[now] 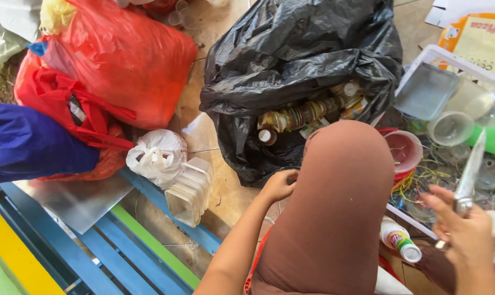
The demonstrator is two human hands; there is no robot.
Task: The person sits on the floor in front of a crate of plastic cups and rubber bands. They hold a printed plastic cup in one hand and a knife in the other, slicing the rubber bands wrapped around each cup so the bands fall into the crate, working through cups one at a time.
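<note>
Bright daylight falls from above, the black bag (302, 49) shows glare, and the right hand (466, 232) is slightly blurred.

Person seated over tiled floor (225, 191), knee (346, 180) raised at centre. Left hand (278, 186) curled at edge of open black bag (291, 54) full of bottles (307, 112). Right hand (469, 232) grips knife (471, 166), blade up, over white basket (441, 57) of clear cups (449, 128). Red bags (116, 60) heaped left.
</note>
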